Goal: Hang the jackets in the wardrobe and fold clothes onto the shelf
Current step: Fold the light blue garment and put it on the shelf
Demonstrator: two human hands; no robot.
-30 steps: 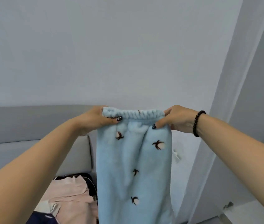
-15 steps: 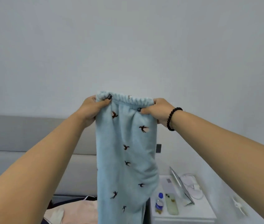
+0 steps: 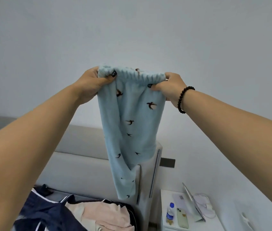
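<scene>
Both forearms are bare, with no sleeves visible. The right wrist carries a bracelet [image 3: 184, 100] of dark round beads. Visible nails on the fingers [image 3: 113, 74] bear dark, glittered polish.

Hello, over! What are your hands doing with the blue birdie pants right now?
Left hand and right hand each grip the elastic waistband. Light blue fleece trousers with dark bird print hang unfolded in the air above the bed. Nothing in the way.

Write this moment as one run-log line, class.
left hand: grips waistband | right hand: grips waistband | blue fleece pants: held up, hanging over bed | step: fold not begun
</scene>
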